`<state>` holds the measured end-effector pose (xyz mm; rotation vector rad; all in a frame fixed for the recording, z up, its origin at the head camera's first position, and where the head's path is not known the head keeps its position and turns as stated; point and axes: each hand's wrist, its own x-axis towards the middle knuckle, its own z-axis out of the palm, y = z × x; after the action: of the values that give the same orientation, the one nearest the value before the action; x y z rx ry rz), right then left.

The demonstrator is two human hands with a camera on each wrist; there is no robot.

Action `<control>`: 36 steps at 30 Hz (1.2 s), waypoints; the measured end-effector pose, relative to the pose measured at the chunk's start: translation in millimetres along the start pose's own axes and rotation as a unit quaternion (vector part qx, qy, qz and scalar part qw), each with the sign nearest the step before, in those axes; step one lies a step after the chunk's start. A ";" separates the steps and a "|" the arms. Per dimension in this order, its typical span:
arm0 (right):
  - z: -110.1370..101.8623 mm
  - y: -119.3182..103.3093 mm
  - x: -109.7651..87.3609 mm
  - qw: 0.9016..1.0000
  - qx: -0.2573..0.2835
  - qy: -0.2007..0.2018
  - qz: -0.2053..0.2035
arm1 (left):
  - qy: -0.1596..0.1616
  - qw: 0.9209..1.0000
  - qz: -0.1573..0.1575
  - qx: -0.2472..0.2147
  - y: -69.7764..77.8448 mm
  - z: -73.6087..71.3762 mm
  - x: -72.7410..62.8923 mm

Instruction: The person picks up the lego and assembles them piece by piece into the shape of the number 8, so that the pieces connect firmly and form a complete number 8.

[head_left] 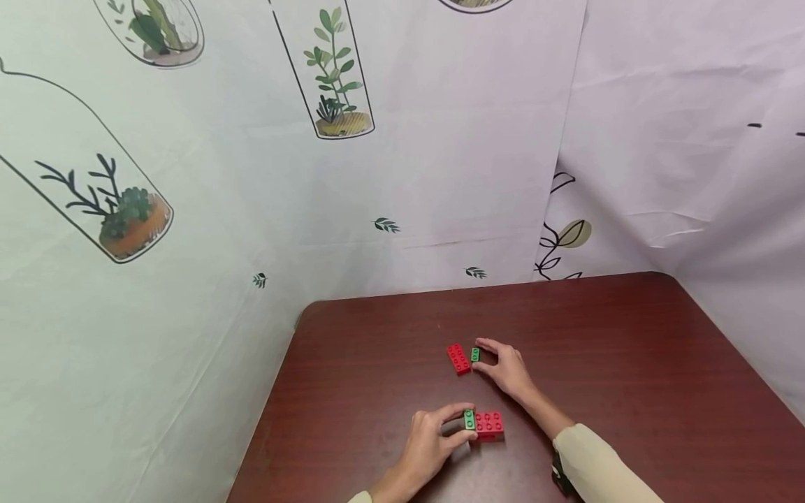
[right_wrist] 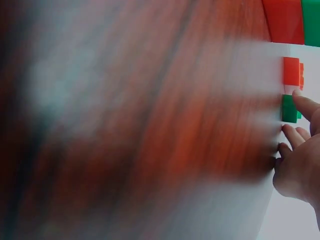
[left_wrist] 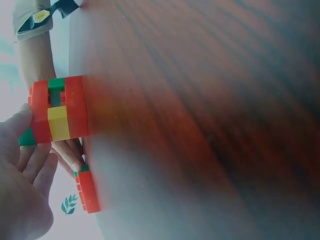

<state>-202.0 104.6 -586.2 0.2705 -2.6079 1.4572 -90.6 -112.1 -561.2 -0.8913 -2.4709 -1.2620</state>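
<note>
My left hand (head_left: pixel 424 443) pinches a small green toy brick (head_left: pixel 469 419) between thumb and fingers. This brick sits on one end of a built stack, whose top is a red brick (head_left: pixel 488 422). From the side, the left wrist view shows a yellow brick (left_wrist: pixel 58 123) and another green brick (left_wrist: pixel 56 83) between the upper red brick and a lower red brick (left_wrist: pixel 76 106). Farther back, my right hand (head_left: pixel 511 374) has its thumb and fingers spread about a loose two-stud green brick (head_left: pixel 475 355). A long red brick (head_left: pixel 458 358) lies just left of it.
All bricks are on a dark red-brown wooden table (head_left: pixel 352 391). A white cloth (head_left: pixel 440 175) printed with plants in jars hangs behind the table and at both sides. A dark strap (head_left: pixel 560 475) shows at my right sleeve.
</note>
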 end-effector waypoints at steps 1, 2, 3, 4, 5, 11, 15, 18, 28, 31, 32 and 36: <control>0.5 -0.1 0.4 1.000 -0.001 0.003 -0.001 | 0.000 1.000 0.001 0.000 0.1 -0.1 0.2; 1.0 -0.3 0.7 1.000 -0.003 0.008 -0.005 | -0.001 1.000 0.001 0.001 0.1 -0.2 0.3; 1.6 -0.5 1.0 1.000 -0.006 0.013 -0.007 | -0.002 1.000 0.001 0.001 0.0 -0.3 0.5; 2.0 -0.4 1.2 1.000 -0.010 0.017 -0.011 | -0.003 1.000 0.000 -0.001 -0.2 -0.3 0.7; 2.3 -0.4 1.4 1.000 -0.013 0.021 -0.016 | -0.004 1.000 0.000 -0.002 -0.4 -0.3 1.0; 2.9 0.3 2.2 0.999 -0.030 0.027 -0.026 | -0.003 1.000 0.009 0.013 -3.2 1.0 4.3; 2.0 0.2 0.9 0.999 -0.032 0.024 -0.026 | -0.002 0.999 0.017 0.032 -5.3 2.1 8.3; 0.5 -0.6 -0.5 0.999 -0.032 0.026 -0.028 | -0.004 0.999 0.017 0.043 -7.4 3.2 12.6; -8.9 -2.4 -2.2 0.999 -0.012 0.022 -0.026 | -0.009 0.999 -0.003 0.048 -16.5 3.7 33.1; -12.7 -2.9 -2.6 1.000 0.004 0.016 -0.026 | -0.009 0.998 -0.005 0.058 -20.2 3.1 39.0; -14.1 -3.2 -2.9 1.000 0.009 0.014 -0.025 | -0.009 0.998 -0.007 0.059 -21.4 2.9 40.7; -19.5 -3.9 -4.6 0.999 0.033 0.006 -0.010 | -0.008 0.998 -0.010 0.059 -26.1 2.9 46.0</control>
<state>-195.9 119.6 -573.9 0.2935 -2.5430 1.5361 -142.6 -102.3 -559.3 -0.8519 -2.5421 -1.1063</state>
